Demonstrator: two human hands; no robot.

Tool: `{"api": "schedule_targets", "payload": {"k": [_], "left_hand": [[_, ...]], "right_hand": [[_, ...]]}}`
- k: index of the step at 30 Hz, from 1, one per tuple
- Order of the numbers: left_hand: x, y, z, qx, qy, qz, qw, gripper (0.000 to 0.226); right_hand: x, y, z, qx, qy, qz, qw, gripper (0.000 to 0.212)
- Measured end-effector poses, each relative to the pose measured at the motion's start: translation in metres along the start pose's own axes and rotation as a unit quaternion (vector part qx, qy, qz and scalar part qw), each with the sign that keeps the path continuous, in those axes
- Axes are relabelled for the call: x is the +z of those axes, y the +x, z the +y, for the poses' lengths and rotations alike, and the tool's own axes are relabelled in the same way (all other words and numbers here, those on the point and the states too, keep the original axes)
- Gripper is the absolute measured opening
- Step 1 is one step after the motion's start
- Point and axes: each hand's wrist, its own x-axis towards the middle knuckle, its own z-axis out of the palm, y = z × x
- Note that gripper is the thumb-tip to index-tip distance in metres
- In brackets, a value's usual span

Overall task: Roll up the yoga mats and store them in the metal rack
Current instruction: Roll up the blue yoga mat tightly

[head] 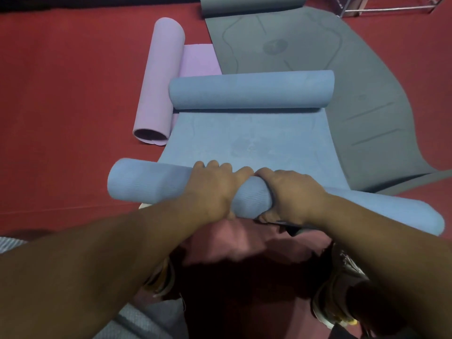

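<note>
Both hands are clamped on the near rolled end of the blue mat (pixel 244 135), side by side around the middle of the roll. The left hand (pixel 215 189) has its fingers curled over the top and thumb tucked under, and the right hand (pixel 291 194) wraps it the same way. The mat lies on the red floor (pixel 61 94) with its far end curled into a second roll (so it's rolled at both ends, flat stretch between). There's some faint embossed marking on the flat part but I can't read any brand or lettering. The purple mat (pixel 161 77), mostly rolled, sits just to the left. The grey mat (pixel 305 57) is spread out behind, faint line pattern, no readable text. A corner of the metal rack (pixel 381 6) shows at top right, well apart from the mats.
</note>
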Motion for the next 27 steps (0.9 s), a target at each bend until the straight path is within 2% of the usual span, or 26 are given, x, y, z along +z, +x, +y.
{"api": "schedule_targets", "payload": {"k": [2,4,7,10,12,15,16,18,21,22,24,27], "left_hand": [[-0.005,0.003,-0.007,-0.014,-0.054,-0.031,0.998,0.083],[-0.009,0.003,-0.011,-0.012,-0.091,-0.039,0.995,0.080],[-0.005,-0.002,-0.002,0.009,-0.033,0.003,0.999,0.093],[0.007,-0.007,0.013,0.033,0.053,0.038,0.997,0.114],[0.010,-0.004,0.011,0.022,0.028,0.023,0.999,0.104],[0.004,0.003,-0.001,-0.009,-0.041,-0.027,0.999,0.087],[0.000,0.004,-0.003,-0.014,-0.064,-0.043,0.997,0.085],[-0.004,0.003,-0.002,-0.006,-0.079,-0.054,0.995,0.085],[0.004,-0.007,0.011,0.027,0.006,0.005,1.000,0.103],[0.009,-0.010,0.014,0.034,0.033,0.023,0.999,0.108],[0.012,-0.009,0.013,0.027,0.038,0.028,0.999,0.105],[0.005,0.001,-0.001,0.005,-0.027,-0.013,1.000,0.090]], "right_hand": [[0.009,-0.004,-0.007,-0.003,-0.068,0.041,0.997,0.099],[0.015,-0.003,-0.010,-0.002,-0.103,0.055,0.993,0.098],[0.005,0.003,0.000,0.011,-0.049,0.026,0.998,0.076],[-0.006,0.006,0.012,-0.005,0.055,-0.063,0.996,0.082],[-0.002,0.003,0.009,-0.006,0.055,-0.067,0.996,0.086],[0.014,-0.004,-0.006,0.012,-0.064,0.008,0.998,0.103],[0.017,-0.005,-0.009,0.011,-0.091,0.024,0.996,0.100],[0.012,-0.003,-0.008,0.018,-0.067,0.015,0.997,0.082],[-0.003,0.001,0.003,0.016,0.017,-0.049,0.999,0.072],[-0.006,0.000,0.005,0.013,0.038,-0.067,0.997,0.074],[-0.005,-0.001,0.002,0.009,0.039,-0.063,0.997,0.078],[0.007,-0.004,-0.009,0.017,-0.048,-0.006,0.999,0.103]]}}
